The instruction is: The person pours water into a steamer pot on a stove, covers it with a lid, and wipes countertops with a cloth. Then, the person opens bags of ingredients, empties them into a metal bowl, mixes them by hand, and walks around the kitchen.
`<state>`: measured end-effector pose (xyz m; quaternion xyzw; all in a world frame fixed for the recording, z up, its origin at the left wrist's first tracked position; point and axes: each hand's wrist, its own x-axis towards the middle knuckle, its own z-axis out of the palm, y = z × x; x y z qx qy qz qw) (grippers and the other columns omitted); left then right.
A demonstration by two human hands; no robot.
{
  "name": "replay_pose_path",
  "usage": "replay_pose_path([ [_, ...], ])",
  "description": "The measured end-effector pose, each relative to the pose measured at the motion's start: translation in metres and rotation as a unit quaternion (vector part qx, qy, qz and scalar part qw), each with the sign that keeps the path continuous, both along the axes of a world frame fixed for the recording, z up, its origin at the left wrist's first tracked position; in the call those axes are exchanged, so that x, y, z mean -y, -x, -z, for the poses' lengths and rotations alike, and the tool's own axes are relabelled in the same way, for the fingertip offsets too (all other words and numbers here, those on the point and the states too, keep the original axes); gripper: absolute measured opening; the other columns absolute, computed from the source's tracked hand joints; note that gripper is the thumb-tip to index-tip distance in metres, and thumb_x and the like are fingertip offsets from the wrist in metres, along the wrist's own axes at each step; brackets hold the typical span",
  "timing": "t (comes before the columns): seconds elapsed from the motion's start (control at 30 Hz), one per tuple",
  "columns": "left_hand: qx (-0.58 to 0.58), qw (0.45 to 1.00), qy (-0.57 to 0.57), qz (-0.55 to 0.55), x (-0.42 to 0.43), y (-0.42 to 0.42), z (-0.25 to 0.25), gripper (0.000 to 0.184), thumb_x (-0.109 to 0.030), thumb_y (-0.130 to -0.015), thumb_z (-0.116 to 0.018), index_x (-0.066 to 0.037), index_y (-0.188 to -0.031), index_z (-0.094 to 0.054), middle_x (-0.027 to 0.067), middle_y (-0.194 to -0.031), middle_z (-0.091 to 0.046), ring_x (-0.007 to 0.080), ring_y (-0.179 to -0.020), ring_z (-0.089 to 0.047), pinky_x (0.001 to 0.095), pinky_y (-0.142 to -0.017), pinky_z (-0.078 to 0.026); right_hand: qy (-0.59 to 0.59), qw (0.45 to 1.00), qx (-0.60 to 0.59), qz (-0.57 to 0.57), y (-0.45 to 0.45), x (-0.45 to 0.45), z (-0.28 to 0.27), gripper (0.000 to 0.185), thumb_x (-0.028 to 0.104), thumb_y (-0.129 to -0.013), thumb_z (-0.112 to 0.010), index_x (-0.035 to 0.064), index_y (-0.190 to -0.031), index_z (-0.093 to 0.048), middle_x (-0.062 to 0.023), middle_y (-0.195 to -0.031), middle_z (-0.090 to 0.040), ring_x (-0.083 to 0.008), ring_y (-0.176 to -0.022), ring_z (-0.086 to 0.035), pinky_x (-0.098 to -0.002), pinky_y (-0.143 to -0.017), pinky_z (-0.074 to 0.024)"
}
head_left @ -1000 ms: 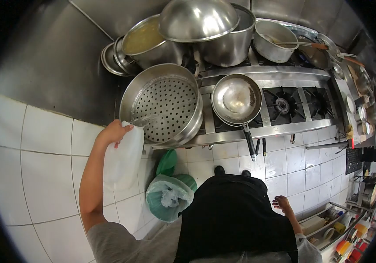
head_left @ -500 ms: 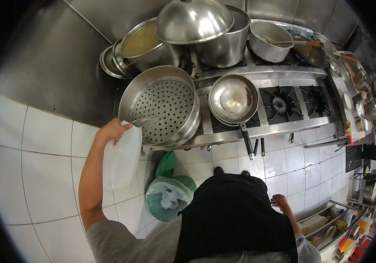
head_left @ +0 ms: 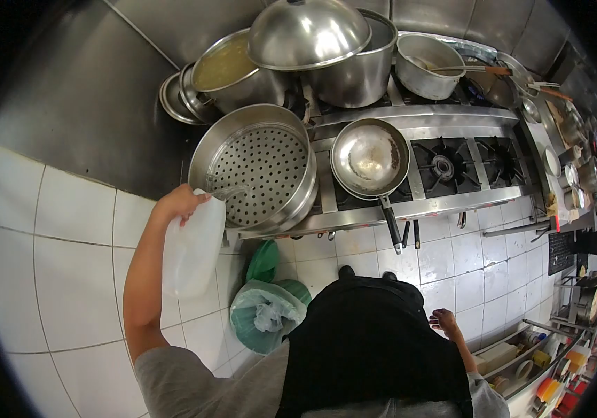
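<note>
My left hand (head_left: 181, 203) is closed around the top of a translucent white plastic jug (head_left: 192, 247), tilted at the near left rim of a large steel steamer pot (head_left: 301, 209). A clear stream of liquid (head_left: 232, 191) runs from the jug's mouth onto the perforated plate (head_left: 260, 164) inside the pot. My right hand (head_left: 442, 320) hangs at my side, beyond the black apron (head_left: 375, 341), with its fingers loosely apart and nothing visible in them.
A frying pan (head_left: 370, 157) sits on the stove beside bare burners (head_left: 443, 166). Behind stand a pot of yellowish liquid (head_left: 225, 66), a domed lid (head_left: 310, 35) and a saucepan (head_left: 429, 83). A lined green bin (head_left: 263, 334) is on the floor. Shelves (head_left: 528, 362) stand at right.
The jug is tipped slightly more, and the stream from it looks longer and clearer, reaching further over the perforated plate. My right hand stays at my side.
</note>
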<state>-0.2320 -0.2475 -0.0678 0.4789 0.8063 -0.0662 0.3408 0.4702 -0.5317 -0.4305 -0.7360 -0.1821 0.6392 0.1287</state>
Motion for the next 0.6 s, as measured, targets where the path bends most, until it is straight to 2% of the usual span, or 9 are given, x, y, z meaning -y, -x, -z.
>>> replay_pose_path([
  [0.37, -0.012, 1.0, -0.001, -0.002, -0.003, -0.007, -0.003, 0.053, -0.035, -0.083, -0.062, 0.007, -0.055, -0.047, 0.0133, -0.047, -0.046, 0.0231, -0.035, -0.047, 0.0365, -0.031, -0.04, -0.011, 1.0, -0.01, 0.002, 0.01, 0.003, -0.004, 0.026, 0.021, -0.087, -0.055, 0.0002, -0.103, -0.055, -0.0118, -0.084, -0.064, -0.0216, -0.07, -0.063, -0.0337, -0.058, -0.0509],
  [0.6, -0.005, 1.0, 0.014, -0.002, -0.008, -0.005, 0.0, 0.053, -0.035, -0.083, -0.062, 0.006, -0.053, -0.046, 0.0129, -0.047, -0.046, 0.0229, -0.035, -0.046, 0.0368, -0.031, -0.039, -0.003, 1.0, -0.007, 0.011, 0.013, 0.005, -0.003, 0.023, 0.019, -0.087, -0.054, 0.0005, -0.102, -0.055, -0.0111, -0.082, -0.064, -0.0204, -0.067, -0.063, -0.0322, -0.054, -0.05],
])
